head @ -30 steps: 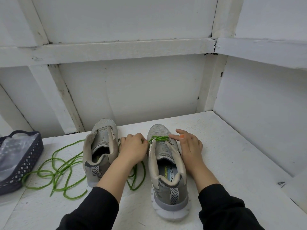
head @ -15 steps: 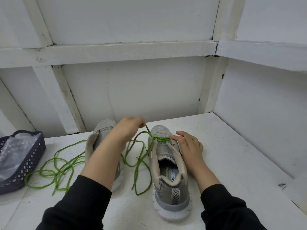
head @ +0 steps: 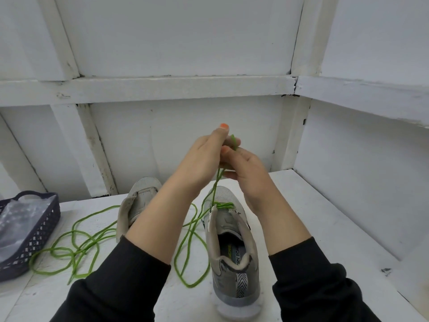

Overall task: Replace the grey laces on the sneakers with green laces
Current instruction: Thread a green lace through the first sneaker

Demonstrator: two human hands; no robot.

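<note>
Where it leaves the lowest eyelets of the near sneaker [head: 232, 242]: green lace [head: 222, 204], held up by both hands.
Light, limp, soft cord, probably slippery; best gripped close to the tips. Left hand [head: 202, 156] and right hand [head: 247, 169] meet above the toe, fingers curled, pinching the strands. Slack loops on the white table [head: 320, 219] beside a second sneaker [head: 139, 201], unlaced; loose green cord [head: 76, 247] and dark basket [head: 37, 231] at left. White boarded walls [head: 185, 135], corner.
</note>
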